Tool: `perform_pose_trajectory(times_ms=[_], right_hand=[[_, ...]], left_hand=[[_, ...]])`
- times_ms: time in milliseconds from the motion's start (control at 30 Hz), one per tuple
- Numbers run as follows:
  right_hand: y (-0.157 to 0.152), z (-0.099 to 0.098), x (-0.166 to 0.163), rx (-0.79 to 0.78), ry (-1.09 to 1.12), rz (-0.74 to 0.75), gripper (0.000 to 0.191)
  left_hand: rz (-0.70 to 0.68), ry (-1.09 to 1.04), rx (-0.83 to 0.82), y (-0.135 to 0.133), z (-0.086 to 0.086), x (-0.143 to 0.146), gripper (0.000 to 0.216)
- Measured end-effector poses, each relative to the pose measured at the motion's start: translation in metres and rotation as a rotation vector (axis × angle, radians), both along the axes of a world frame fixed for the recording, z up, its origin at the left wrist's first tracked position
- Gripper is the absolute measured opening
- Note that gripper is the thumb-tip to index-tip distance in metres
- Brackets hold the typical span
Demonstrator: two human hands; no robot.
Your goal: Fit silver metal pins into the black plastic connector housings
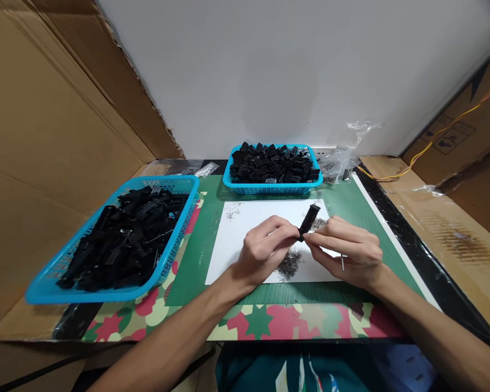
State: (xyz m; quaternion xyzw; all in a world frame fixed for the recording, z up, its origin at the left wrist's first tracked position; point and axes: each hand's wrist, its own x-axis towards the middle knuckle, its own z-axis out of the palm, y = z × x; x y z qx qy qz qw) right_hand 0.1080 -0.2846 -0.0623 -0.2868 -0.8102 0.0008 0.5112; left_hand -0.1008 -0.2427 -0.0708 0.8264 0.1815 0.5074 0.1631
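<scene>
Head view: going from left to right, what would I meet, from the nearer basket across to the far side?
Nearer blue basket of black parts → left hand → upright-leaning black piece → right hand → cardboard box.

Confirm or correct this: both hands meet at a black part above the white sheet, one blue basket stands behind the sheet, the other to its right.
Wrong side: the head view shows the other blue basket left of the white sheet. The left hand and right hand meet at the black part, and the far basket stands behind the sheet.
</scene>
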Motion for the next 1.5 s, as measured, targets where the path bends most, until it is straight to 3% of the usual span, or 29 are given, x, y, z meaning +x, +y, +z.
perform_pose_trajectory(times_ms=[133, 267, 367, 467, 567, 700, 767, 833, 933, 1033, 1100, 1200, 1500], right_hand=[[0.006, 0.000, 0.005, -0.017, -0.067, -0.037, 0.030], [0.007, 0.008, 0.018, -0.110, -0.059, -0.104, 0.032], [0.006, 0.016, 0.031, -0.211, 0.023, -0.219, 0.030], [0.008, 0.019, 0.041, -0.310, 0.050, -0.235, 0.037], [0.015, 0.015, 0.048, -0.338, -0.086, -0.209, 0.043], [0.021, 0.009, 0.057, -0.257, -0.381, -0.345, 0.042], [0.023, 0.007, 0.061, -0.298, -0.415, -0.360, 0.038], [0.023, 0.007, 0.062, -0.376, -0.327, -0.322, 0.033], [0.020, 0.007, 0.053, -0.521, 0.007, -0.264, 0.023], [0.017, 0.006, 0.035, -0.744, 0.343, -0.132, 0.027], [0.016, 0.004, 0.024, -0.890, 0.434, -0.035, 0.033], [0.018, 0.000, 0.014, -0.980, 0.456, 0.010, 0.037], [0.019, 0.000, 0.006, -0.913, 0.323, -0.062, 0.039]], left_hand=[[0.064, -0.038, -0.035, 0.003, 0.002, 0.004, 0.015], [0.106, -0.053, -0.267, 0.005, 0.002, 0.011, 0.013], [0.090, 0.044, -0.427, 0.005, -0.002, 0.015, 0.016], [0.063, 0.165, -0.469, 0.005, -0.008, 0.017, 0.018], [0.033, 0.235, -0.445, 0.006, -0.012, 0.018, 0.017], [0.016, 0.262, -0.450, 0.006, -0.011, 0.018, 0.014], [0.018, 0.286, -0.437, 0.007, -0.010, 0.018, 0.014], [0.015, 0.328, -0.403, 0.007, -0.010, 0.017, 0.015], [-0.002, 0.367, -0.366, 0.007, -0.011, 0.017, 0.014], [-0.016, 0.396, -0.310, 0.007, -0.011, 0.017, 0.013], [-0.022, 0.393, -0.270, 0.007, -0.012, 0.017, 0.013], [-0.035, 0.372, -0.240, 0.007, -0.014, 0.018, 0.014], [-0.097, 0.379, -0.203, 0.008, -0.014, 0.019, 0.002]])
